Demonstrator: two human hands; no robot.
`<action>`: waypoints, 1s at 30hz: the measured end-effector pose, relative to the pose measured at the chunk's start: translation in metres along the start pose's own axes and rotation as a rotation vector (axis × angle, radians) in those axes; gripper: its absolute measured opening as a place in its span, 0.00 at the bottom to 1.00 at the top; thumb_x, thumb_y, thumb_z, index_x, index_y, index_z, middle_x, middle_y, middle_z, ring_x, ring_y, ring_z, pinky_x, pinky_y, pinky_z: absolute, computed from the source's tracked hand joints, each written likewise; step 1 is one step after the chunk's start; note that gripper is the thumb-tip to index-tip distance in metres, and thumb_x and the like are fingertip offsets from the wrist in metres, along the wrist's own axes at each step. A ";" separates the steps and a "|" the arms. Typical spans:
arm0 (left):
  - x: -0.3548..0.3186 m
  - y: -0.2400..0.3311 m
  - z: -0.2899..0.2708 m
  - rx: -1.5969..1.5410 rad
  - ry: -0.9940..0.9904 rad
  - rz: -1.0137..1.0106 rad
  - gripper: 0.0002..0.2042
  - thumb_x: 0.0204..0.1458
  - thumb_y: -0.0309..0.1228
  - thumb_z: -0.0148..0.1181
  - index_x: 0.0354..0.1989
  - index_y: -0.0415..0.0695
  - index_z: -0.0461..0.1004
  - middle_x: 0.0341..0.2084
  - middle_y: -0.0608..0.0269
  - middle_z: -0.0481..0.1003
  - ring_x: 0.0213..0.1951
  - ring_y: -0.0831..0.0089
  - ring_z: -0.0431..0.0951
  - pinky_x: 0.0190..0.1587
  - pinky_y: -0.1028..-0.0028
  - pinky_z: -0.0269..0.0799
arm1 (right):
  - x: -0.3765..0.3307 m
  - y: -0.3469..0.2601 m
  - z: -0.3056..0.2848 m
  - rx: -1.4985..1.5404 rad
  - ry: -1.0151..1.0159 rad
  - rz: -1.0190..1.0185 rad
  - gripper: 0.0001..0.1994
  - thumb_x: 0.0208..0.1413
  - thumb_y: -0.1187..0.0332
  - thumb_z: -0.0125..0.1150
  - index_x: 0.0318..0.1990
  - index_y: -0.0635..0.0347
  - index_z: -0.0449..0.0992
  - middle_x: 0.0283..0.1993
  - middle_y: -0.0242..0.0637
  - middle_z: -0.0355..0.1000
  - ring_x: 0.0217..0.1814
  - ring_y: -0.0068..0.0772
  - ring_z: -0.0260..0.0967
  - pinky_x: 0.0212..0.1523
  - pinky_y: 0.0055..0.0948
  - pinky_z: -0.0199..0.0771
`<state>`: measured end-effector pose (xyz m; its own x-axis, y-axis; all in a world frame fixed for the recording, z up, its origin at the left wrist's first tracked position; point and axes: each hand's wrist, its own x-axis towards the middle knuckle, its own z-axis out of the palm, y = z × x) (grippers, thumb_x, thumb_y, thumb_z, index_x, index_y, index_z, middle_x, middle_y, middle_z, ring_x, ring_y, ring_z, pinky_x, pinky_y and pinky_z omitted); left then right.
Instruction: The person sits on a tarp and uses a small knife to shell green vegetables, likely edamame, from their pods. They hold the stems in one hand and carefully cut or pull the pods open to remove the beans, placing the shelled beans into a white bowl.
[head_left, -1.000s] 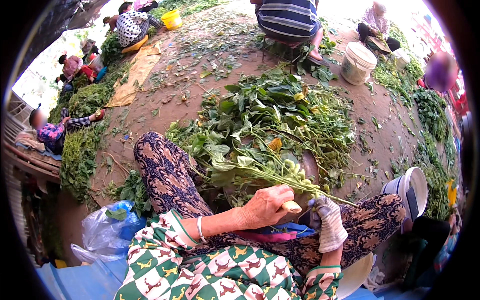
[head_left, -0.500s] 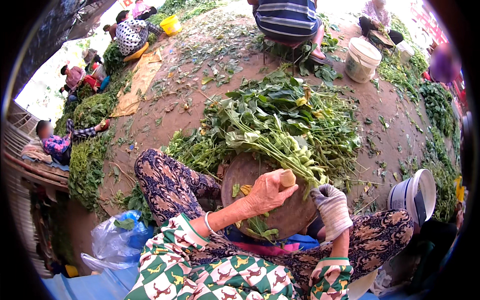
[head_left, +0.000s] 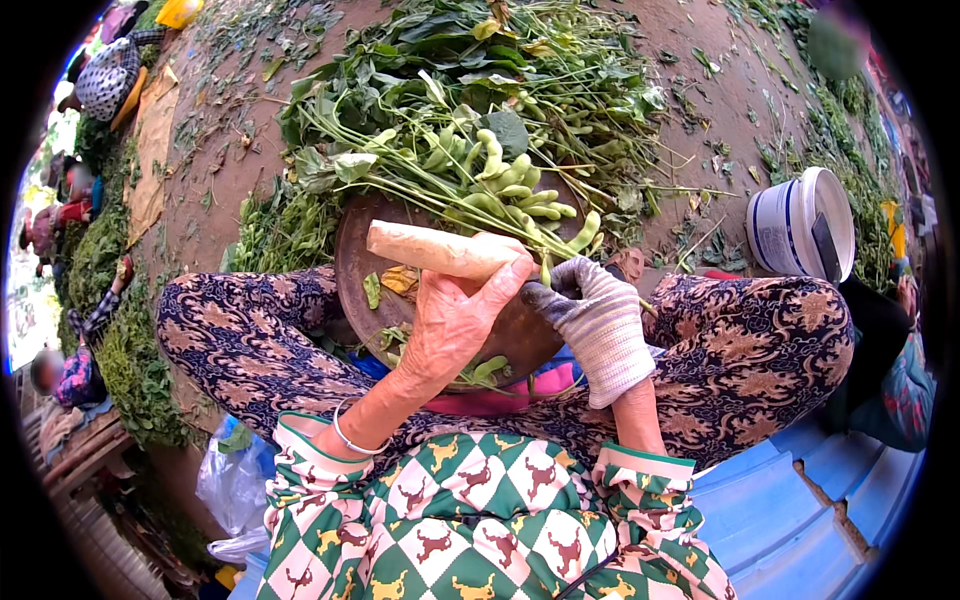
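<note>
My bare left hand (head_left: 450,318) is closed around a pale wooden handle (head_left: 425,247), held crosswise; any blade or other end is hidden. In my right hand (head_left: 598,325), which wears a grey and white glove, is the stem end of a green soybean stalk (head_left: 425,197). Its plump pods (head_left: 520,190) hang just beyond my fingers. Both hands nearly touch above a round brown basin or board (head_left: 535,340) between my legs. Scattered on it are a yellow leaf (head_left: 401,280) and a loose pod (head_left: 490,367).
A big pile of leafy stalks (head_left: 400,70) lies ahead on the brown ground. On the right stands a white bucket (head_left: 780,228). A plastic bag (head_left: 235,475) is at lower left, blue sheeting (head_left: 800,500) at lower right. Other people sit among greenery at left.
The view has tipped downward. My left hand has turned, so the wooden handle now shows lengthwise. My hands have come closer together, the right still on the stalk.
</note>
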<state>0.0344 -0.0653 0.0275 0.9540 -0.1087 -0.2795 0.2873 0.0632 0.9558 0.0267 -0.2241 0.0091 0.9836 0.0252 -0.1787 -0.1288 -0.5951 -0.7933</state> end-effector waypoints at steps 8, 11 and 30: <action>-0.002 0.000 0.001 -0.031 0.016 -0.005 0.06 0.54 0.27 0.57 0.37 0.39 0.74 0.31 0.65 0.76 0.38 0.78 0.75 0.44 0.79 0.70 | -0.002 -0.009 0.003 -0.010 0.012 -0.023 0.13 0.44 0.64 0.70 0.28 0.63 0.72 0.19 0.38 0.69 0.19 0.25 0.63 0.22 0.26 0.67; -0.001 -0.007 0.002 0.019 0.036 0.067 0.05 0.53 0.25 0.57 0.36 0.38 0.74 0.31 0.65 0.75 0.37 0.78 0.75 0.43 0.79 0.69 | -0.002 -0.009 0.004 -0.029 -0.015 -0.023 0.13 0.45 0.65 0.68 0.29 0.63 0.71 0.19 0.38 0.69 0.18 0.24 0.63 0.22 0.27 0.66; 0.004 0.000 0.004 0.145 0.004 0.141 0.04 0.51 0.24 0.58 0.33 0.37 0.74 0.28 0.68 0.74 0.32 0.81 0.72 0.37 0.80 0.68 | -0.003 -0.019 0.002 0.572 -0.220 0.491 0.11 0.57 0.61 0.55 0.32 0.60 0.70 0.16 0.28 0.66 0.14 0.17 0.61 0.13 0.22 0.59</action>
<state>0.0375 -0.0693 0.0272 0.9843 -0.1049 -0.1422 0.1358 -0.0663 0.9885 0.0260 -0.2115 0.0239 0.7570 0.0608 -0.6506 -0.6465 -0.0745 -0.7592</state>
